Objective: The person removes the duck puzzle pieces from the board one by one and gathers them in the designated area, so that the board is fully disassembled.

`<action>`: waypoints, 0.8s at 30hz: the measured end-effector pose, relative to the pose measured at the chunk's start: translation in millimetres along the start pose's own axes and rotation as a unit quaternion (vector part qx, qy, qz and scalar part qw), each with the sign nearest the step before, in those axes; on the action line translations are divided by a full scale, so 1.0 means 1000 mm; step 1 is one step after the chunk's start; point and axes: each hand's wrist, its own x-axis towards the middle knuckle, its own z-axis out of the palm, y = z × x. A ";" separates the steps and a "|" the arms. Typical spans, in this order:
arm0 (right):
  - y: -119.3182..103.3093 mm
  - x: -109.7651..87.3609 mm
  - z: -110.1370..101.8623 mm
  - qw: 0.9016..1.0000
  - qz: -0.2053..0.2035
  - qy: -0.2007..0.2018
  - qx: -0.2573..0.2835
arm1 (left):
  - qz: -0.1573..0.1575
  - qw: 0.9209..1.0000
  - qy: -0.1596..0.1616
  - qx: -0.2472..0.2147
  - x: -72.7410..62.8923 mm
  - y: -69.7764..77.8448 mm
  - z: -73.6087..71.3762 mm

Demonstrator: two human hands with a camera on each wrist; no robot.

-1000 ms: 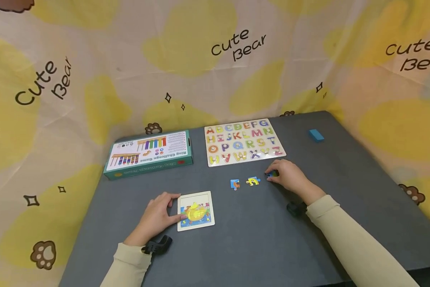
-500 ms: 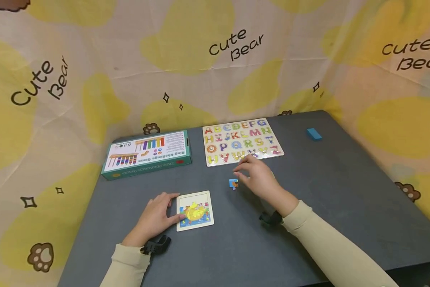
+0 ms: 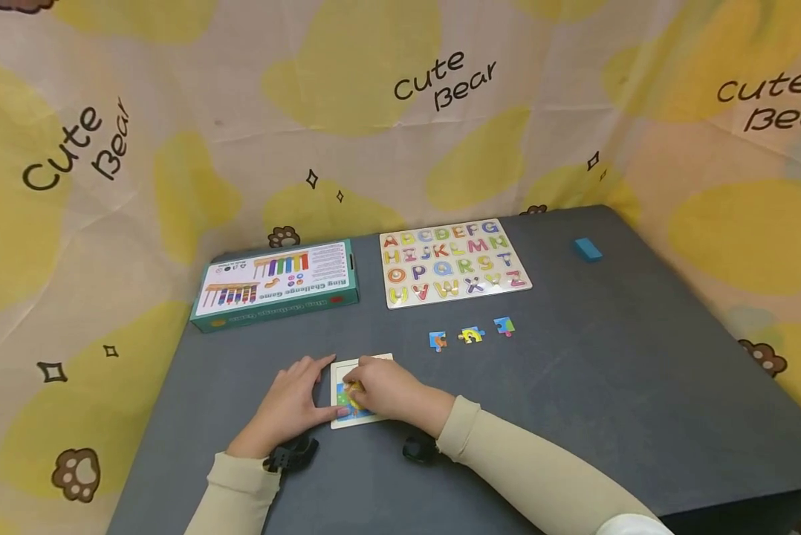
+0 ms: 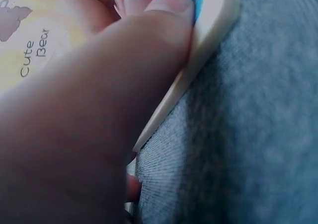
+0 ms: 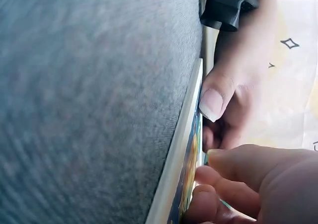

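A small square puzzle board [image 3: 336, 371] with a pale frame lies on the table in front of me. My left hand [image 3: 290, 401] holds its left side, the thumb on the lower part of the frame and a finger at the far corner. Over the board is my right hand [image 3: 394, 390], its thumb and curled fingers pinching a puzzle piece, mostly hidden behind the fingertips. This hand covers much of the picture. Beyond the board lie three loose jigsaw pieces: a blue and orange piece [image 3: 437, 341], a yellow piece [image 3: 471, 335] and a blue and green piece [image 3: 504, 325].
At the back left lies a green and white game box [image 3: 276, 286]. An alphabet board [image 3: 455, 264] lies at the back middle, and a blue block [image 3: 588, 250] at the far right. A patterned cloth [image 3: 354, 89] stands behind the grey table [image 3: 574, 401].
My right hand has left the blue and green piece beside the other two and moved left and nearer, onto the puzzle board. My left hand stays at the board's left side.
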 end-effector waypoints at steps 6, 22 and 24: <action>-0.003 0.002 0.006 1.000 0.007 -0.002 -0.026 | 0.003 1.000 -0.003 0.001 -0.001 -0.001 0.000; 0.003 0.007 0.010 0.998 0.029 0.035 0.048 | 0.009 1.000 0.000 0.000 0.001 0.001 -0.004; 0.004 0.007 0.011 0.997 0.024 0.040 0.058 | 0.009 1.000 -0.002 0.000 0.000 0.001 -0.004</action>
